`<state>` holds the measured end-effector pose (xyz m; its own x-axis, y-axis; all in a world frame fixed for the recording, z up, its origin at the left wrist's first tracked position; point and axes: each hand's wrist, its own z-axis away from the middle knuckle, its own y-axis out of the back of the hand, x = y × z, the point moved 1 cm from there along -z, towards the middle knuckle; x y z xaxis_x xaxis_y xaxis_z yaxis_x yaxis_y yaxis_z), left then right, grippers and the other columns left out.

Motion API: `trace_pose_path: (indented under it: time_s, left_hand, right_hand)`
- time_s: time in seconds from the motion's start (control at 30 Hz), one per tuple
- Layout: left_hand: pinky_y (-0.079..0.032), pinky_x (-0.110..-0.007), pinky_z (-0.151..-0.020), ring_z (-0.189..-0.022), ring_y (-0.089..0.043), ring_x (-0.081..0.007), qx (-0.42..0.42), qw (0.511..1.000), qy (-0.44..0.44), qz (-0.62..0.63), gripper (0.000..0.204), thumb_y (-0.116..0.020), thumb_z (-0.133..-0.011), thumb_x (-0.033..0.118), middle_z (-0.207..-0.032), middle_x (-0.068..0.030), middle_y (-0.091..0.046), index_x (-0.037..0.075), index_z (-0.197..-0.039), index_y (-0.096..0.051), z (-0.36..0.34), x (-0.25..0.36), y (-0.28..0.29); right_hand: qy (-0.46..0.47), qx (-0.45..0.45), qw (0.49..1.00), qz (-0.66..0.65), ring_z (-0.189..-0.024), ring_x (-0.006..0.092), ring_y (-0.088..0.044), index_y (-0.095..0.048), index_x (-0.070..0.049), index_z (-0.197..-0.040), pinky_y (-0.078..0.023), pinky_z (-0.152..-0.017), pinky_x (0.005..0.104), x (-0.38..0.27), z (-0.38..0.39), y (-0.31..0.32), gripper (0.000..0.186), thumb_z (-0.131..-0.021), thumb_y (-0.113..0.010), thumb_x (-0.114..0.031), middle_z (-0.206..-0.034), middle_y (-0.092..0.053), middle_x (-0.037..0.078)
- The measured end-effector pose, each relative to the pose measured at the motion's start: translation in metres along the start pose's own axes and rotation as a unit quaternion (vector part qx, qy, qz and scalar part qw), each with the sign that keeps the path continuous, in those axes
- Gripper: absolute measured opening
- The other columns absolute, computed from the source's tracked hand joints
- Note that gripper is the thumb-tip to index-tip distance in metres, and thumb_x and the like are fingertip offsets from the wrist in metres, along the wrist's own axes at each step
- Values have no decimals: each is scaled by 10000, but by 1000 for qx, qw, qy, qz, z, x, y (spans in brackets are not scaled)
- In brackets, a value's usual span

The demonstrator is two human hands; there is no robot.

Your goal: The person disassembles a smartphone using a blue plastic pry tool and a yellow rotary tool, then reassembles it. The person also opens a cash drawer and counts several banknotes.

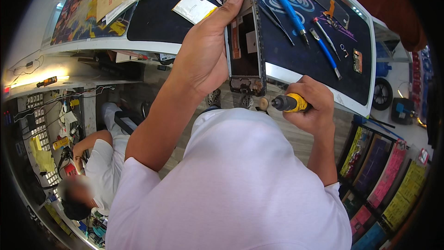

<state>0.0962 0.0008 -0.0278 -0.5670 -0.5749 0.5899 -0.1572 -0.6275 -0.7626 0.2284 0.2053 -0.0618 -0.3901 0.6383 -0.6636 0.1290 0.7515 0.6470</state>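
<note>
My left hand (208,48) grips an opened phone frame (260,51), thumb on its upper part. The frame is held upright past the mat's near edge, its dark inner side showing, with a copper-coloured strip inside. My right hand (317,106) is closed around a yellow and black rotary tool (295,103). The tool's black nose points left toward the frame's lower end, with a gap between them. Whether a bit sits in the nose is too small to tell. A silvery-white flat battery-like pouch (194,8) lies on the mat by my left hand.
On the dark mat (152,18) lie a thick blue pen-shaped tool (286,7), tweezers (277,22), a blue knife (325,53), a red-tipped screwdriver (326,38) and a small metal part (357,61). A person (108,162) sits at a cluttered bench on the left. Racks (379,171) stand right.
</note>
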Motion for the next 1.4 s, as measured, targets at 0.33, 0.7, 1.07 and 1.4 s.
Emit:
trace_pose_path:
  time_s: [0.33,0.7,1.07,1.4]
  left_hand:
    - [-625,-295,-629,-769,-739,-126,3,1000,-5,-4,279,-655,-1070,379,-904,-26,-732,106,-1055,-706,3,-1,3]
    - [-618,-280,-636,-744,-729,-118,-16,1000,5,-2,270,-635,-1082,365,-891,-17,-732,105,-1084,-708,7,-2,0]
    - [-610,-280,-652,-753,-725,-121,-24,1000,1,1,269,-636,-1082,368,-890,-15,-723,109,-1094,-708,5,-3,-1]
    - [-621,-292,-649,-765,-734,-120,-18,1000,3,-6,294,-647,-1073,389,-907,-23,-727,101,-1082,-707,2,-4,-2]
  right_hand:
    - [1,17,1000,1,-606,169,-580,-703,-58,-891,-420,-547,293,0,3,1,283,-616,-769,-36,-719,-613,57]
    - [-3,19,1000,15,-599,165,-562,-696,-62,-887,-400,-539,290,0,3,3,270,-625,-757,-38,-710,-592,52]
    - [11,13,1000,-3,-598,165,-568,-699,-62,-883,-411,-537,291,3,0,4,273,-616,-759,-47,-711,-591,57]
    - [-2,15,1000,4,-606,174,-578,-712,-64,-880,-417,-545,295,5,-4,6,284,-604,-782,-70,-717,-596,58]
